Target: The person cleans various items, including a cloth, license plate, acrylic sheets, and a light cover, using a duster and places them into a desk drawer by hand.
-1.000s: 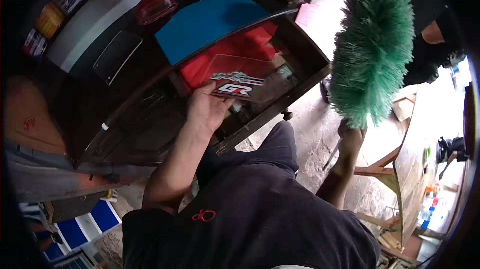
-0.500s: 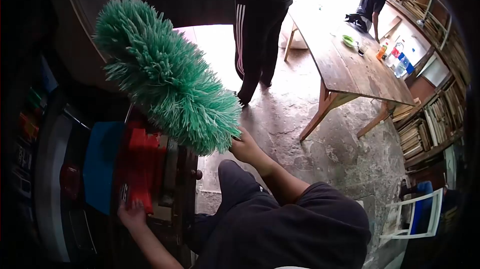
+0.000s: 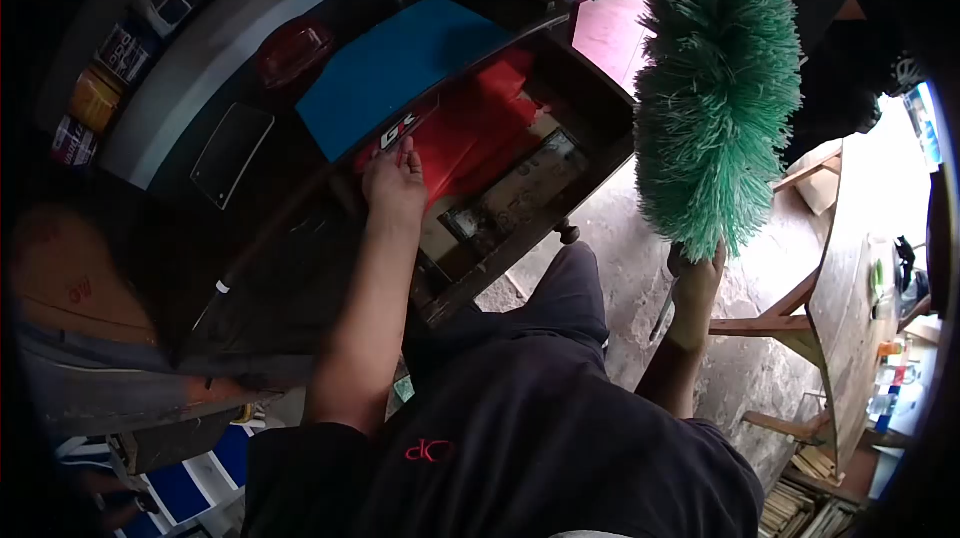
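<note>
A fluffy green duster (image 3: pixel 715 98) stands upright on the right, with my right hand (image 3: pixel 697 278) closed around its handle below the bristles. On the left, my left hand (image 3: pixel 395 183) reaches over an open wooden drawer (image 3: pixel 470 283). Its fingers are bent and pinch the edge of a red cloth-like item (image 3: pixel 475 138) lying in the drawer. Just above the fingertips is a dark label (image 3: pixel 398 131) with white letters. Beside the red item, a dark-framed flat piece (image 3: pixel 515 188) lies in the drawer.
A blue sheet (image 3: pixel 400 68) and a dark red object (image 3: pixel 295 50) lie on the dark desk top. Several boxes (image 3: pixel 125 48) line the back. A wooden table (image 3: pixel 850 268) stands right. A drawer knob (image 3: pixel 567 231) sticks out near my knee. A person in dark clothes (image 3: pixel 850 88) is behind the duster.
My view has turned left toward the desk. The duster has gone from slanting left across the drawer to upright on the right. My left hand is still at the red item.
</note>
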